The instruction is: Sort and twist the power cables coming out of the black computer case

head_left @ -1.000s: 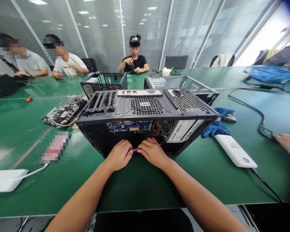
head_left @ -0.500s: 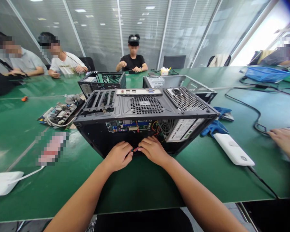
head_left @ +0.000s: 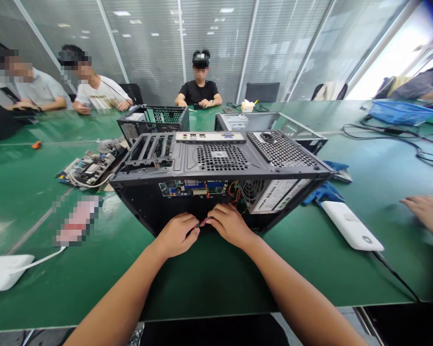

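Note:
A black computer case [head_left: 180, 166] rests on the green table with its open side toward me and its rear panel facing up. At its near opening, my left hand [head_left: 179, 233] pinches one end of a twisted bundle of coloured wires [head_left: 203, 222]. Just to the right, my right hand [head_left: 231, 225] grips the same bundle, so a short stretch shows between the two hands. Inside the case I see a motherboard [head_left: 193, 188] and a power supply [head_left: 277, 196] with a fan. Where the bundle runs beyond my fingers is hidden.
Circuit boards [head_left: 92, 166] lie left of the case, near a pinkish phone [head_left: 80, 221]. On the right are a white power bank [head_left: 351, 226], blue gloves [head_left: 321, 192] and another person's hand [head_left: 427, 211]. Two more cases [head_left: 155, 117] stand behind; several people sit around the table.
My hands keep their hold on the wires almost unmoved. The view has shifted slightly. The person opposite has lowered a hand to the table, and the other person's hand at right has moved a little.

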Demonstrator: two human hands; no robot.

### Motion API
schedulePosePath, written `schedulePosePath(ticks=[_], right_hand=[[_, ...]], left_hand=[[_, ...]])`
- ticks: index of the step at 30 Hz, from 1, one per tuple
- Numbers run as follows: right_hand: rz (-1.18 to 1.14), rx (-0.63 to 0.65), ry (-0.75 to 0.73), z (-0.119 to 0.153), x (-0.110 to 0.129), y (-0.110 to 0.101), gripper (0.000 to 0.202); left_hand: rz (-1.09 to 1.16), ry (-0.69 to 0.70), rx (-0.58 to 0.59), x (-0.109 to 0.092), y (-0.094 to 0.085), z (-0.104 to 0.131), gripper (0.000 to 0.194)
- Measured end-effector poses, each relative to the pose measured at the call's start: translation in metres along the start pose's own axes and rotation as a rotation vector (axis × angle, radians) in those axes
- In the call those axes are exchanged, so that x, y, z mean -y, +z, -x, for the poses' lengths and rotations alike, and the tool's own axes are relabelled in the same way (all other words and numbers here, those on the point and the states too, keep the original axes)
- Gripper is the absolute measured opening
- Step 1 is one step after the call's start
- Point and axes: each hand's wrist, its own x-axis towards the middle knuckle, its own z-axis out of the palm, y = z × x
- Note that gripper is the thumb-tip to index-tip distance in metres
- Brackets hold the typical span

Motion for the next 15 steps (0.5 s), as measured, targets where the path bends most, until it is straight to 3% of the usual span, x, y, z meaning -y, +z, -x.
schedulePosePath(ticks=[10,15], right_hand=[[0.111,-0.02,-0.069,0.002,0.0,0.007,0.017],[0.217,-0.084,-0.132,0.002,0.004,0.012,0.017]], left_hand=[[-0.153,-0.065,0.065,0.0,0.004,-0.001,0.012],[-0.138,-0.078,0.067,-0.002,0.002,-0.003,0.02]])
